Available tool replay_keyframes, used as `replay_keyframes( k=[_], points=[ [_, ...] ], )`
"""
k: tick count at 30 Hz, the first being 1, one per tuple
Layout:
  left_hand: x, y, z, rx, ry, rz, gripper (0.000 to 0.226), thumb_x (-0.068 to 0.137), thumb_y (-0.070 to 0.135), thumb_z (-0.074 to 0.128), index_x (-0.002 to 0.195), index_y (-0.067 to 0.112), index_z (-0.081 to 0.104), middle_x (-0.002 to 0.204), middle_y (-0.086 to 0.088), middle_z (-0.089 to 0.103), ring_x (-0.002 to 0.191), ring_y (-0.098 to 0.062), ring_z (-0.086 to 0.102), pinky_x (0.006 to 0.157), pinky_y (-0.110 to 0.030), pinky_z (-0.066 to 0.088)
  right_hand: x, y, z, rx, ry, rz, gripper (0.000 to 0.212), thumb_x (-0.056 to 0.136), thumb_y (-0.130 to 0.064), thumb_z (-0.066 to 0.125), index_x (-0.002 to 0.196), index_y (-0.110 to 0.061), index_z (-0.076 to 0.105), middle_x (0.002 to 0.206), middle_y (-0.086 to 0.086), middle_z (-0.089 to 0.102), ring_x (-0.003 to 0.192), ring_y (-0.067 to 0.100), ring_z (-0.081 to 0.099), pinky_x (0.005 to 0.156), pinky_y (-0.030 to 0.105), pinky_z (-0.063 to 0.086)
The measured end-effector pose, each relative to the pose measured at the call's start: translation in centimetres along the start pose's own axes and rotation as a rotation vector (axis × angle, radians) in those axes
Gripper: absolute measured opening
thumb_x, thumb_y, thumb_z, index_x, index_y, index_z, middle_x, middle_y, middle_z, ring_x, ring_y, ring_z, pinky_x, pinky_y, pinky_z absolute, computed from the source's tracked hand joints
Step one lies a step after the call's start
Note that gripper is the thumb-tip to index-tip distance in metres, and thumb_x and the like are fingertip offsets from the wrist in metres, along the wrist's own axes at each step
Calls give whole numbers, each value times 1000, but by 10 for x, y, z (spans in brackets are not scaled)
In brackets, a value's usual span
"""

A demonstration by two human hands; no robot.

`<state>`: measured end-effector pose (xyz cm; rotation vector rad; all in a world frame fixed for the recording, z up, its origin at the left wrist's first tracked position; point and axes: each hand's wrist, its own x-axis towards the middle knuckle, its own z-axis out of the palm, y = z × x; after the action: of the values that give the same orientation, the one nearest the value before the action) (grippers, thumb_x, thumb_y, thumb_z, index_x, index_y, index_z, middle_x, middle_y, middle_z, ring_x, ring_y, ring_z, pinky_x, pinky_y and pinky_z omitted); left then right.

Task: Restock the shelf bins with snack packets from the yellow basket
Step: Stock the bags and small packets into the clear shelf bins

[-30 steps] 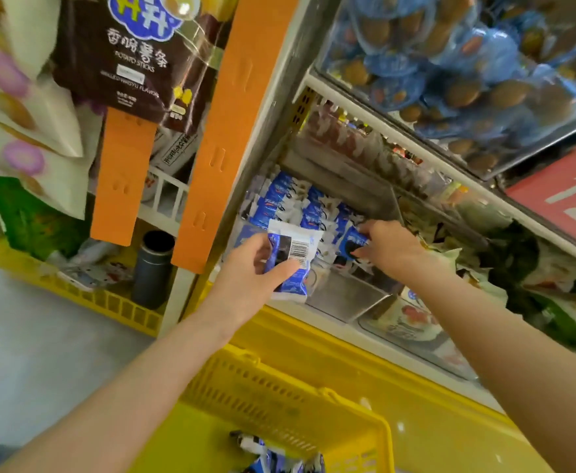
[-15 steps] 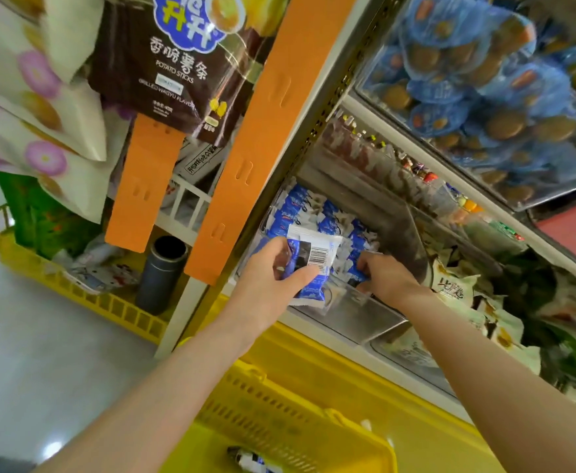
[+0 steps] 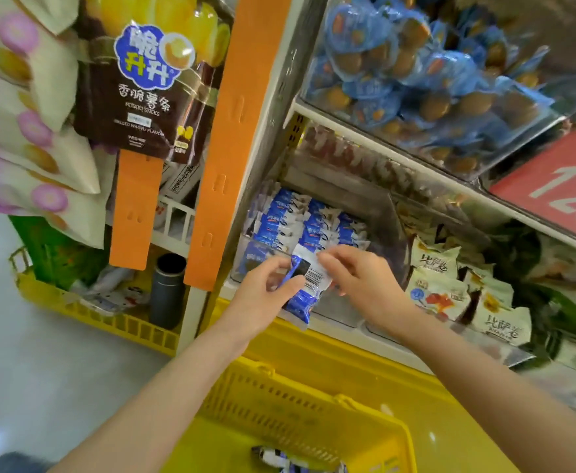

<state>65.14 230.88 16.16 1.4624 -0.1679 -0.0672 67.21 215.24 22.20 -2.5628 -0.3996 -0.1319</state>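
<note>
My left hand [image 3: 264, 295] grips a small stack of blue-and-white snack packets [image 3: 305, 290], barcode side up, in front of the clear shelf bin [image 3: 387, 233]. My right hand [image 3: 358, 278] pinches the top edge of the uppermost packet. Rows of the same blue packets [image 3: 300, 223] stand in the bin behind both hands. The yellow basket [image 3: 290, 394] sits below my arms, with a few blue packets [image 3: 279, 459] on its bottom.
An orange upright strip [image 3: 235, 131] borders the bin on the left. Beside the bin on the right lie cream rice-roll packets [image 3: 450, 291]. Above is a clear bin of blue-wrapped eggs [image 3: 416, 70] and a red price sign [image 3: 559, 186]. A yellow floor crate [image 3: 85, 315] holds a dark flask [image 3: 167, 291].
My right hand left the packets in the bin and came back to the stack in my left hand, taking its top packet. The view shifted slightly.
</note>
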Motion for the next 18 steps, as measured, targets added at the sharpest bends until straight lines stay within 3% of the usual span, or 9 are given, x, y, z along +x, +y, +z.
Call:
replay_keyframes(
  k=[3, 7, 10, 12, 14, 16, 18],
  points=[
    [-5, 1, 4, 71, -23, 25, 18, 89, 22, 58, 92, 40, 55, 96, 17, 64, 90, 4, 61, 69, -9, 48, -19, -5, -1, 83, -7, 9, 9, 88, -29, 61, 83, -25, 66, 74, -9, 64, 61, -1, 62, 61, 19, 53],
    [-15, 0, 9, 183, 59, -154, 12, 93, 35, 51, 99, 25, 51, 97, 7, 58, 88, -8, 58, 74, -21, 48, -41, -4, -8, 75, 220, -76, 7, 83, -24, 67, 81, -29, 64, 79, -15, 62, 75, 2, 60, 71, 24, 52],
    [-21, 1, 8, -221, -107, -376, 35, 95, 39, 42, 109, 9, 55, 98, -12, 67, 85, -23, 65, 77, -31, 52, -60, -3, -2, -104, 190, -305, 3, 83, -15, 69, 83, -18, 68, 89, -7, 64, 82, 6, 62, 73, 28, 54],
    [-24, 0, 9, -403, -144, -351, 35, 94, 29, 45, 114, 3, 58, 97, -15, 68, 84, -23, 65, 73, -30, 55, -73, -1, 5, -244, 150, -484, 4, 78, -11, 70, 83, -11, 72, 91, 2, 67, 84, 19, 66, 67, 33, 56],
    [-25, -3, 9, -424, -99, -289, 29, 91, 14, 51, 117, 4, 58, 96, -11, 69, 83, -18, 65, 69, -25, 55, -82, 3, 11, -324, 86, -585, 6, 76, -12, 71, 82, -11, 73, 94, 5, 69, 86, 23, 67, 64, 30, 57],
    [-25, -5, 9, -364, -68, -228, 28, 88, 8, 55, 115, 10, 59, 100, -8, 71, 84, -14, 66, 70, -24, 55, -88, 7, 16, -291, 24, -565, 9, 80, -13, 69, 89, -12, 72, 100, 3, 67, 92, 19, 65, 71, 29, 56],
    [-26, -7, 8, -312, -59, -179, 26, 87, 10, 57, 111, 18, 60, 101, -2, 72, 89, -12, 68, 73, -24, 53, -89, 8, 17, -125, 28, -392, 18, 87, -19, 64, 104, -15, 65, 105, -5, 61, 97, 5, 58, 83, 23, 50]
  ],
)
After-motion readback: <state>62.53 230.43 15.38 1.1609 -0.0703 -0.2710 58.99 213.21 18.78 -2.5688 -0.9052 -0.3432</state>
